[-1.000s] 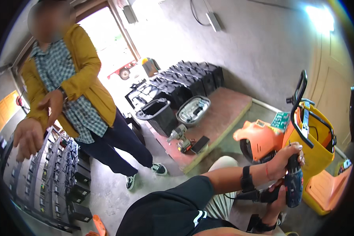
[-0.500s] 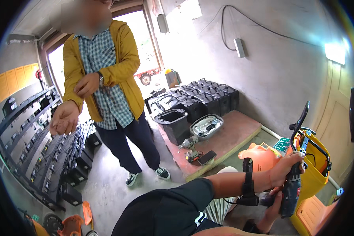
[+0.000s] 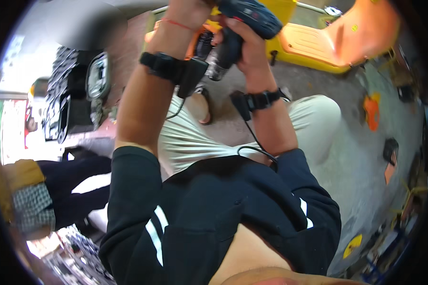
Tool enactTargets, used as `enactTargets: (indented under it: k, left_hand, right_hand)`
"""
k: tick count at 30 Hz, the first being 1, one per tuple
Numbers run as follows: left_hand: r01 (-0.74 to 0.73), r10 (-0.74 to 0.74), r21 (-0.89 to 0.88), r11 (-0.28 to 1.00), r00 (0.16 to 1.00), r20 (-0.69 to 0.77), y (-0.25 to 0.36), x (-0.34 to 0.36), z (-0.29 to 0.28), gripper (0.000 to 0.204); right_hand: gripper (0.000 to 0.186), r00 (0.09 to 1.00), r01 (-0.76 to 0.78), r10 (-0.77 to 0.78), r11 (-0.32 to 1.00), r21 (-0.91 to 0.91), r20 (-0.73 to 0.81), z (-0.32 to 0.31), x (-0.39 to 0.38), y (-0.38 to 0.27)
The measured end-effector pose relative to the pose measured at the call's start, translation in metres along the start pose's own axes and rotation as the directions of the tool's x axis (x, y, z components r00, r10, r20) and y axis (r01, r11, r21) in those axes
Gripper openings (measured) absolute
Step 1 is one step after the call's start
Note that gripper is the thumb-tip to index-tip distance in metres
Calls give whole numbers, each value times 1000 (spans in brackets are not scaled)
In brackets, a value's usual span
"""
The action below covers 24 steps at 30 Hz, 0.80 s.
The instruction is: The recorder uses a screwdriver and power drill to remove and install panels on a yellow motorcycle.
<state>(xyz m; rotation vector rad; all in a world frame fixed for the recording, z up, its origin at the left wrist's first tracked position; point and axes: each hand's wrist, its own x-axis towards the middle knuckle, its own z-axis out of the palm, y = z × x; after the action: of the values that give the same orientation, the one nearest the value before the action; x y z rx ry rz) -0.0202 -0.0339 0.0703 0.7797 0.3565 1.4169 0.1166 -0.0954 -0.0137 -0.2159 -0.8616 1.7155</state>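
A dark power drill point(image 3: 254, 18) is gripped in my right hand point(image 3: 253, 50), whose fingers wrap its handle. The handle's lower end slants down to the left, toward my knees. My left hand point(image 3: 189, 13) is at the upper edge, close beside the drill's front end. Its fingers are mostly cut off or hidden, so what they hold does not show. Just past the drill stands a yellow and orange scooter-like vehicle, with its orange footboard point(image 3: 311, 45) to the right of my right hand. Both wrists wear black straps with a cable.
At the left a person in a mustard jacket point(image 3: 26, 173) stands near black cases point(image 3: 71, 104) and an open grey case point(image 3: 98, 76). Orange parts point(image 3: 371, 113) and a yellow piece point(image 3: 353, 246) lie on the floor at right. My knees are spread below the drill.
The view has swung down and to the right, so the person and cases now appear at the left and turned. The drill remains in my right hand; my left hand stays close to it.
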Motion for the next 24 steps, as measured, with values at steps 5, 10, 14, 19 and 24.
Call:
enactTargets:
  k: [5,10,14,19,24]
  left_hand:
    - [183,-187,43,982,969,162,-45,5,-1,41]
    - [211,-230,264,941,972,46,-47,-7,10,50]
    - [-427,352,516,742,904,242,-42,-43,-7,47]
    - [-153,219,414,897,969,-118,-30,-61,4,34]
    - [-134,151,225,965,987,-57,-18,-54,21,40]
  right_hand:
    - [30,988,62,-59,998,15,-144,-35,-12,-10]
    - [34,976,217,-205,953,211,-77,-50,-22,-30]
    - [36,900,434,-421,844,314,-112,-43,-21,-61]
    - [29,764,622,-635,682,385,-111,-41,-37,-104]
    - [58,818,560,-575,807,187,33,-47,-47,-105]
